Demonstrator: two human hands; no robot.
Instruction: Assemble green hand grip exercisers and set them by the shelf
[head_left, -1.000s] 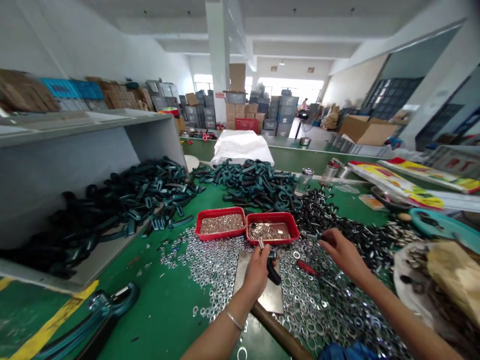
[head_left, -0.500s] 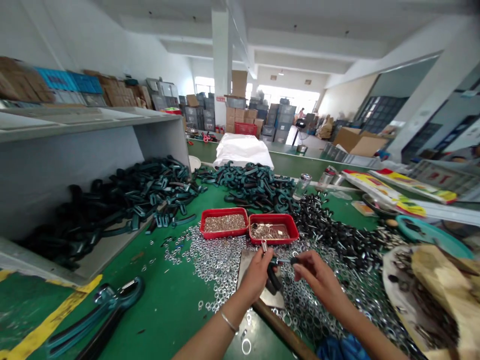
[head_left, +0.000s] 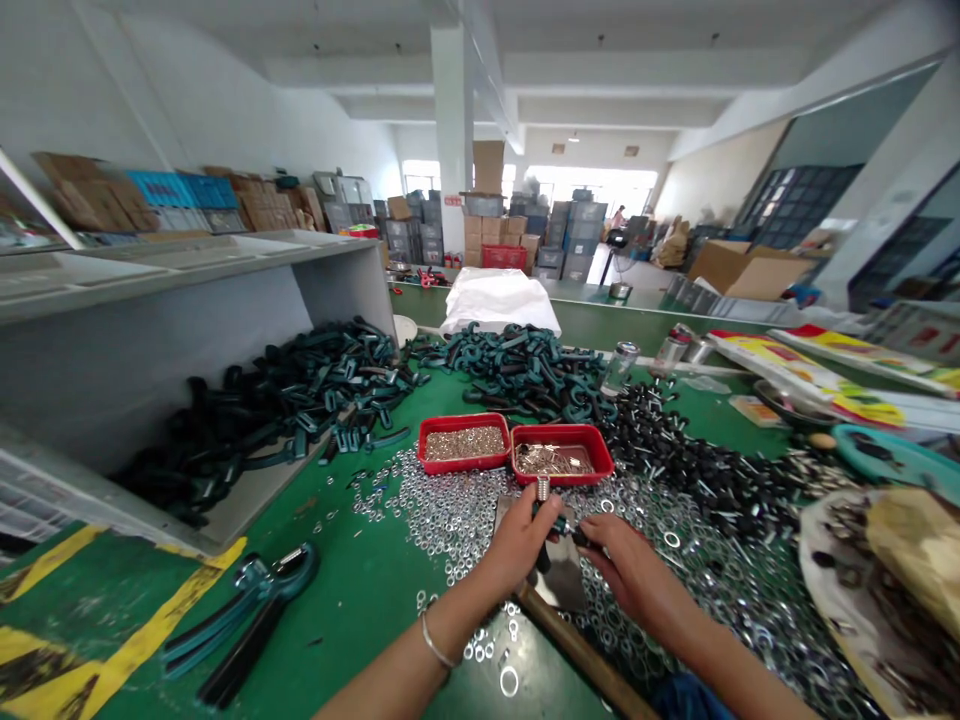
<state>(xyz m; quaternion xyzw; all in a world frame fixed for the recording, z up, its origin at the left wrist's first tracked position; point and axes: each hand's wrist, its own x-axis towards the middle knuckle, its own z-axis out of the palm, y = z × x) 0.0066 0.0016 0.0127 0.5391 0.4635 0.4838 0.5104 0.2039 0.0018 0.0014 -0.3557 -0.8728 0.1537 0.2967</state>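
Observation:
My left hand (head_left: 525, 535) is closed around a teal-and-black hand tool (head_left: 541, 560), with a bright metal coil (head_left: 543, 488) showing above the fingers. Close beside it, my right hand (head_left: 622, 560) pinches a black-headed screw (head_left: 581, 538) against the tool's side. The fingers partly cover the join between screw and tool. Below both hands lie a flat metal plate (head_left: 561, 580) and a wooden handle (head_left: 581, 645). A similar teal tool with black grip (head_left: 259, 610) rests on the green table to the left.
Two red trays (head_left: 465, 463) of small metal parts stand ahead. Washers (head_left: 450, 520) are strewn around the hands. Teal tool parts (head_left: 525, 370) heap behind the trays and fill a grey bin (head_left: 349, 285). Black-headed screws (head_left: 690, 465) pile at right, near a teal plate (head_left: 892, 450).
My right hand has moved left and closer to the left hand, bringing the black-headed screw up against the tool. The view has shifted slightly.

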